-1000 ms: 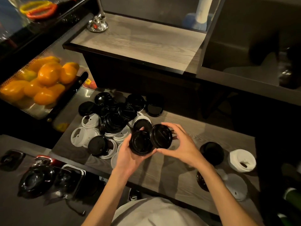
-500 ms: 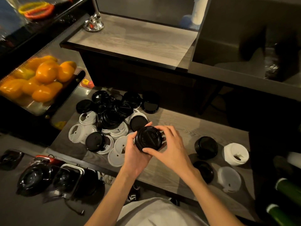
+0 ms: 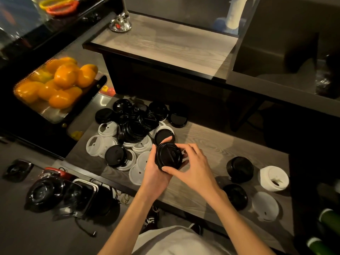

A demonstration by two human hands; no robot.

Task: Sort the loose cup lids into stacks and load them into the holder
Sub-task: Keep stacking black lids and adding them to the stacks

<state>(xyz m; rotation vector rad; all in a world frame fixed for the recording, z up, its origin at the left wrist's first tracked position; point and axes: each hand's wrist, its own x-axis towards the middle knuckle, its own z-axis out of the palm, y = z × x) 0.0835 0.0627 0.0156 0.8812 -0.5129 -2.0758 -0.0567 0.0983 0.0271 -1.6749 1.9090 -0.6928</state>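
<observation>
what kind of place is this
Probably a cafe or drinks counter: a pile of loose black and white cup lids on a wooden shelf, and a tray of oranges beside it.

Both hands (image 3: 176, 166) curled, seemingly gripping

Dim room, grey wood-grain counters (image 3: 165, 45)
</observation>
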